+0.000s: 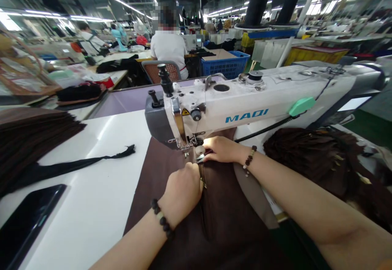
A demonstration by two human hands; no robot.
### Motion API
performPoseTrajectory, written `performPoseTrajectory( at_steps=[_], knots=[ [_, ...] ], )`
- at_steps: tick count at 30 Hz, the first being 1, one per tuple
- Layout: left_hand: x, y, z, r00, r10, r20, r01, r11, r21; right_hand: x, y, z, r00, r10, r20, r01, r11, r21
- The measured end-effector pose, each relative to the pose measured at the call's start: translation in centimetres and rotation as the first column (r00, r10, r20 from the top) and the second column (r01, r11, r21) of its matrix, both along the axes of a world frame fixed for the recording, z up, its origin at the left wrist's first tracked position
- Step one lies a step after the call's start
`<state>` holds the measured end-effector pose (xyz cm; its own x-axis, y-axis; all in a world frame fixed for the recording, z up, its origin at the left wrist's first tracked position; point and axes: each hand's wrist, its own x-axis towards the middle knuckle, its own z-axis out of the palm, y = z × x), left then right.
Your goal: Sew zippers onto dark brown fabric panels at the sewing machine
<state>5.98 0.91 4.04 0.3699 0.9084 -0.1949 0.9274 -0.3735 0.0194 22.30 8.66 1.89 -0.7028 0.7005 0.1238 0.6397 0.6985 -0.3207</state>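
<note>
Dark brown leather-like fabric [245,204] lies under the needle area of a white sewing machine [275,102]. A zipper with a gold-coloured pull [203,182] runs down its middle. My left hand [183,190] is closed on the fabric at the zipper, just in front of the presser foot; its fingertips are hidden. My right hand [222,149] is beside the needle area, closed around small thread snips [200,158]. Their silver blades point left over the zipper, close to my left knuckles. A bit of dark red shows by the right fingers.
A phone [30,217] and a stack of dark brown pieces [33,135] lie at left on the white tabletop [101,196]. A black strip [92,162] trails from the stack. More brown pieces [318,168] are heaped at right. Beyond are a blue crate [225,64] and a seated person [168,47].
</note>
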Motion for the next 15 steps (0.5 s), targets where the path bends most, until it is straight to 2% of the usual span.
performPoseTrajectory(
  at_steps=[9, 15],
  knots=[
    [-0.4, 1.0, -0.5, 0.998, 0.07, -0.004, -0.07, 0.998, -0.006, 1.2, -1.6, -1.5, 0.993, -0.086, -0.077, 0.089, 0.995, 0.042],
    [-0.8, 1.0, -1.1, 0.995, 0.092, 0.031, -0.093, 0.996, 0.008, 0.5, -1.7, -1.3, 0.999, -0.016, -0.031, 0.02, 0.995, 0.102]
  ],
)
